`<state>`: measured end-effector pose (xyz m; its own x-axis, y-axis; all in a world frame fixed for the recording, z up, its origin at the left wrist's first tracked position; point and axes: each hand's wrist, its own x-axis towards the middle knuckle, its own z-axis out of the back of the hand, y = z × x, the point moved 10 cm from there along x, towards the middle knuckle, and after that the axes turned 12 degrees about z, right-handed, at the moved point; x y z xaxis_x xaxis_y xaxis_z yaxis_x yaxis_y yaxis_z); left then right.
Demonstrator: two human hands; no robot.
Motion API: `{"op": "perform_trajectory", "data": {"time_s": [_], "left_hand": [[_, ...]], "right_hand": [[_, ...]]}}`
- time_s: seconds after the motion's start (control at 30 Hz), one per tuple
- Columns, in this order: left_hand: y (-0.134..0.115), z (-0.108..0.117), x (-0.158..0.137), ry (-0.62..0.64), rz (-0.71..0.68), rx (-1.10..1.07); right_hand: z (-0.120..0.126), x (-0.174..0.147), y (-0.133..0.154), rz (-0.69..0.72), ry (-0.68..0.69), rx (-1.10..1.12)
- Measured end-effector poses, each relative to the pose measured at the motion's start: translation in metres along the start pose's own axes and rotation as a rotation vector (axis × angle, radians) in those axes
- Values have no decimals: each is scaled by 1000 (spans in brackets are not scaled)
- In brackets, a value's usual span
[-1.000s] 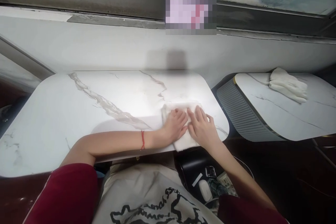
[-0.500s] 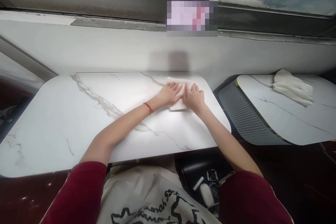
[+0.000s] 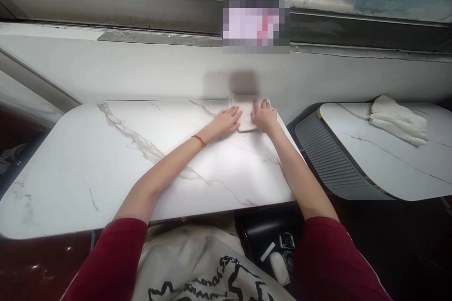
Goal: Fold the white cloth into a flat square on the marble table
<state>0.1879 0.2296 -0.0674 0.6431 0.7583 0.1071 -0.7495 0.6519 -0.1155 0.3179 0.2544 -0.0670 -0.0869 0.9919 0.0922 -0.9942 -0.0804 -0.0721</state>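
Note:
A folded white cloth (image 3: 246, 115) lies on the white marbled tabletop (image 3: 116, 169), at the far edge near the wall. My left hand (image 3: 228, 121) rests along the cloth's left side, its fingers stretched out and fairly flat, with a red string bracelet on the wrist. On the cloth's right part, my right hand (image 3: 264, 115) has its fingers bent and pressed onto the fabric, gripping it. Some of the cloth's right end shows beyond those fingers.
To the right, a second marbled table (image 3: 381, 160) with a ribbed grey side holds a crumpled white cloth (image 3: 399, 120). A white wall and window frame (image 3: 158, 16) stand behind. Small items, including a white oval object (image 3: 278, 268), lie on a black surface below the table edge.
Both hands and the cloth have moved away from me, toward the wall. The cloth looks more bunched, and my right hand's fingers are more bent.

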Motion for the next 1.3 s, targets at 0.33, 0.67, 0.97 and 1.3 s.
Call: {"op": "perform_trajectory", "data": {"time_s": [0.33, 0.67, 0.97, 1.3], "left_hand": [[-33, -5, 0, 4, -7, 50], [-110, 12, -55, 31, -208, 102], [-165, 30, -133, 6, -410, 88], [-159, 37, -159, 127, -301, 252]], "right_hand": [[-4, -25, -25, -16, 22, 57], [5, -135, -29, -11, -62, 29], [21, -242, 28, 19, -57, -44], [42, -255, 90, 252, -209, -227]]}}
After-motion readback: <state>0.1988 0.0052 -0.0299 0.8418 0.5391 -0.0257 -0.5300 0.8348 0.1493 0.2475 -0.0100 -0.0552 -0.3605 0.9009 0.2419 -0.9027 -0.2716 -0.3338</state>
